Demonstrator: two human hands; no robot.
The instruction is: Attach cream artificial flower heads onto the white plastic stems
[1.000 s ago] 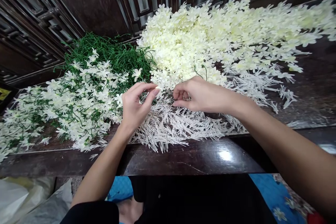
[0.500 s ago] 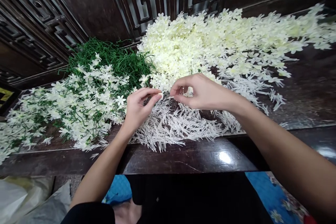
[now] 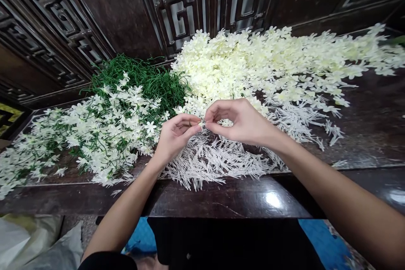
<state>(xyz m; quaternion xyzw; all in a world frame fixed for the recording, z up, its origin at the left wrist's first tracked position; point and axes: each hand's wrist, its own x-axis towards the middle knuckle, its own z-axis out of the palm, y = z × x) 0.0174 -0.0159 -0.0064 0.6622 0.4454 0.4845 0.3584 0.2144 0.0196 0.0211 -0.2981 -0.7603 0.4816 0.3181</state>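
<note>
My left hand [image 3: 177, 134] pinches a small white artificial flower [image 3: 201, 124] between thumb and fingertips. Against it, my right hand [image 3: 242, 122] is closed in a pinch, its fingertips meeting the flower; what it grips is too small to make out. Under both hands lies a spread of white stamen pieces [image 3: 218, 158]. Just behind them is a heap of loose cream flower heads [image 3: 221, 67]. To the left lie white flowers on green stems [image 3: 110, 130], beside a tangle of bare green stems [image 3: 139, 74].
Everything lies on a dark wooden bench [image 3: 234, 196] with a raised front edge. A carved wooden panel [image 3: 120, 12] rises behind it. More white stamen pieces [image 3: 294, 120] lie to the right. Pale plastic bags [image 3: 34, 240] sit on the floor at lower left.
My hands have come together, the left moving right toward the right hand, so their fingertips now meet at the small flower. The view has shifted slightly.
</note>
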